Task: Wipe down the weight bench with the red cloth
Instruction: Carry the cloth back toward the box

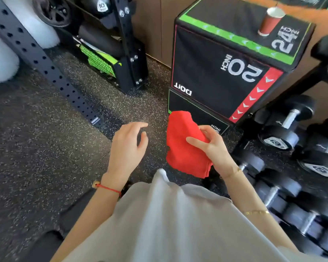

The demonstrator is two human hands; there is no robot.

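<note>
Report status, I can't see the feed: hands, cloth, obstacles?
Right hand grips red cloth. Left hand open, empty. Bench not clearly seen; plyo box ahead.

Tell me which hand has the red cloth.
The right hand grips the red cloth, thumb lying across its front. The left hand hangs beside it over the speckled floor, fingers loosely curled and holding nothing.

White shirt (169, 224), red string bracelet (107, 188)

Red cloth (186, 144): crumpled, hanging loosely in air above speckled floor, pinched at right edge.
</note>
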